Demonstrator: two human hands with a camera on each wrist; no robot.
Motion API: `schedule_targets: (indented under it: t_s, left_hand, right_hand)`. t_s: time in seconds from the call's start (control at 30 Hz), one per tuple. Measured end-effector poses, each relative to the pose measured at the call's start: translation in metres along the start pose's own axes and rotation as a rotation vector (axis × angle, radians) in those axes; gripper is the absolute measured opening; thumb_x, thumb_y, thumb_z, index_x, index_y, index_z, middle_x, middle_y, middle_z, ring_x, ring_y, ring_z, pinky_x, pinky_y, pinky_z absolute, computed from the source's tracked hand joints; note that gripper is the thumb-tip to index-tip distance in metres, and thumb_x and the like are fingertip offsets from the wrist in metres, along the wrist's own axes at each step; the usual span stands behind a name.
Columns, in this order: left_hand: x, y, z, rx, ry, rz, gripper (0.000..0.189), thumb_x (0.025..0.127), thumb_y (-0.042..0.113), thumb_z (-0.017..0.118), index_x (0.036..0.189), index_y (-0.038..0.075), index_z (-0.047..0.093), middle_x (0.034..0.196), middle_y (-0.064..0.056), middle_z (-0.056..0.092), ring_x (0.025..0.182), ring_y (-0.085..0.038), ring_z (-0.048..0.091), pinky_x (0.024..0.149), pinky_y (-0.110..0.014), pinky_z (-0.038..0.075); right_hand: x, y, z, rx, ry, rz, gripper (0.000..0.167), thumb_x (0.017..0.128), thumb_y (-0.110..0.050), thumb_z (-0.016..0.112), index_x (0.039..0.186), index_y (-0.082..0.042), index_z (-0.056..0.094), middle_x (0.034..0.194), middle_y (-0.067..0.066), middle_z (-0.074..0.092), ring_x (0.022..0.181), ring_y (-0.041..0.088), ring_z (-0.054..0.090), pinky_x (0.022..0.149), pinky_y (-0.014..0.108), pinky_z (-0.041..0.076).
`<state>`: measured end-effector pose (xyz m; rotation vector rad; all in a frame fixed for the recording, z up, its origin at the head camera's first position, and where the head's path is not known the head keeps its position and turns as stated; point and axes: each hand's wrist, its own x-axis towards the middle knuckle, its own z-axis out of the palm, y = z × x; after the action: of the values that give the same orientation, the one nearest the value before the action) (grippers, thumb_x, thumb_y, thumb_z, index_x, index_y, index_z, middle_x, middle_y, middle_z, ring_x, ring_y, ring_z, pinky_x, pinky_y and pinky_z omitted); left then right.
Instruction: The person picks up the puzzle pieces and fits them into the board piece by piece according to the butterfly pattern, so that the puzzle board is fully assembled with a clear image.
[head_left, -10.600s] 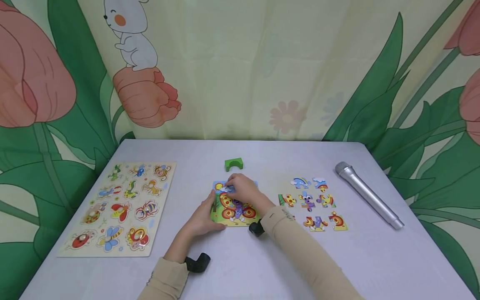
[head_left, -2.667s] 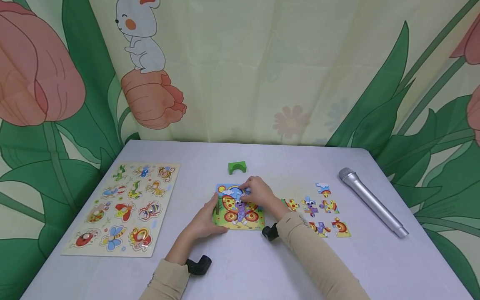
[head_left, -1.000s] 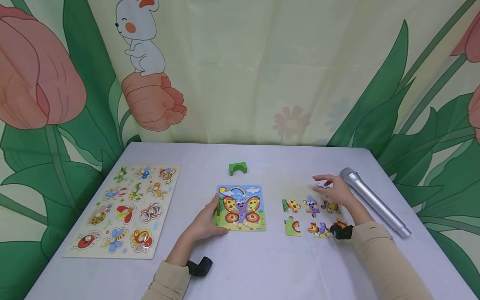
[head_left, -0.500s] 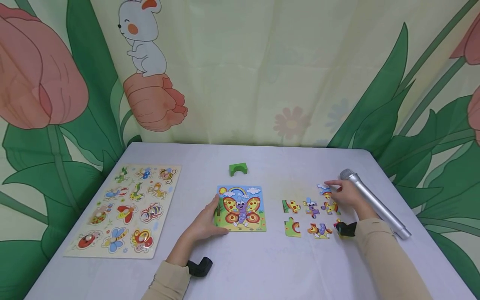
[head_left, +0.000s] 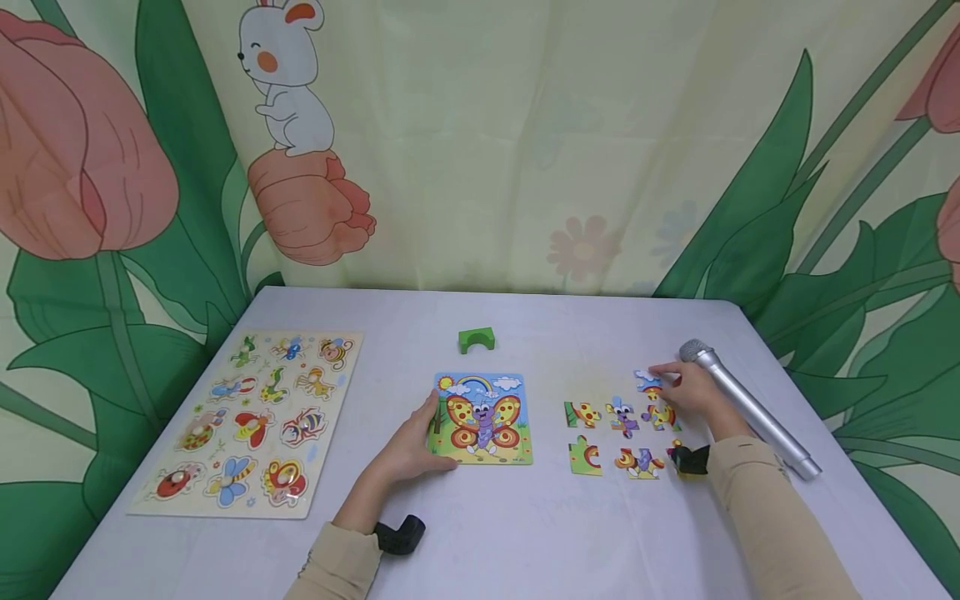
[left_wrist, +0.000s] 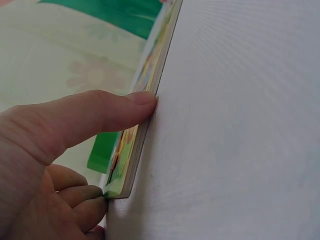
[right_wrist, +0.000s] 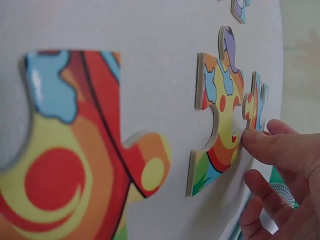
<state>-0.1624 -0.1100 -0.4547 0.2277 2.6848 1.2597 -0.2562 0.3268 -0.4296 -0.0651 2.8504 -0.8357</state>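
Steadying square multicoloured butterfly board (head_left: 486,421), clamped in left hand (head_left: 408,446) — apparently picking up blue-and-rainbow jigsaw piece (head_left: 647,379), pinched in right hand (head_left: 696,390); next, probably, lift clear.

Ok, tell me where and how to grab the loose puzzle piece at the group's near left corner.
Pinch that puzzle piece by its near and far edges, coming from the near side. It lies flat and looks thin, so edges likely beat the face; bare table lies in front, another piece behind.
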Motion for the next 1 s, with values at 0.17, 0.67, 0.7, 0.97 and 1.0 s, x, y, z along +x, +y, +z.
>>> schedule_targets:
  t_s: [0.17,0.67,0.7,0.97,1.0]
  left_hand:
    - [0.000,-0.001,0.000,0.002,0.001,0.013,0.107,0.064,0.017,0.083,0.145,-0.002,0.015,0.149,-0.018,0.018,0.134,-0.040,0.016,0.107,-0.051,0.020]
    - [0.001,-0.005,0.002,-0.002,-0.001,0.015,0.108,0.064,0.018,0.083,0.145,-0.001,0.015,0.150,-0.017,0.018,0.135,-0.038,0.017,0.107,-0.050,0.020]
    - [0.001,-0.005,0.002,-0.002,-0.001,0.014,0.107,0.064,0.018,0.083,0.145,-0.001,0.015,0.150,-0.017,0.018,0.135,-0.037,0.017,0.107,-0.050,0.020]
    - [0.002,-0.005,0.002,0.003,-0.004,0.002,0.107,0.065,0.019,0.082,0.145,0.000,0.014,0.150,-0.017,0.017,0.135,-0.037,0.016,0.107,-0.050,0.020]
    - [0.002,-0.005,0.002,0.003,-0.006,-0.001,0.107,0.065,0.019,0.082,0.145,0.001,0.013,0.150,-0.016,0.017,0.135,-0.036,0.016,0.108,-0.050,0.019]
  right_hand:
    - [0.000,0.003,-0.001,0.012,0.005,0.018,0.045,0.081,-0.004,0.064,0.123,0.005,0.053,0.103,0.027,0.051,0.085,0.030,0.048,0.066,0.034,0.045]
    - [-0.009,0.000,0.000,0.022,0.033,0.025,0.046,0.080,-0.010,0.067,0.122,0.005,0.054,0.083,0.013,0.049,0.072,0.022,0.045,0.057,0.029,0.041]
    - [-0.010,-0.002,0.001,0.022,0.031,0.021,0.046,0.080,-0.011,0.066,0.121,0.004,0.054,0.083,0.013,0.049,0.072,0.022,0.044,0.057,0.029,0.040]
    - [-0.008,-0.029,0.012,0.013,0.058,-0.132,0.040,0.080,-0.011,0.067,0.116,0.004,0.060,0.108,0.023,0.055,0.077,0.023,0.047,0.056,0.028,0.041]
    - [-0.007,-0.033,0.013,0.012,0.064,-0.156,0.039,0.079,-0.010,0.067,0.115,0.004,0.060,0.112,0.023,0.055,0.078,0.023,0.048,0.055,0.028,0.041]
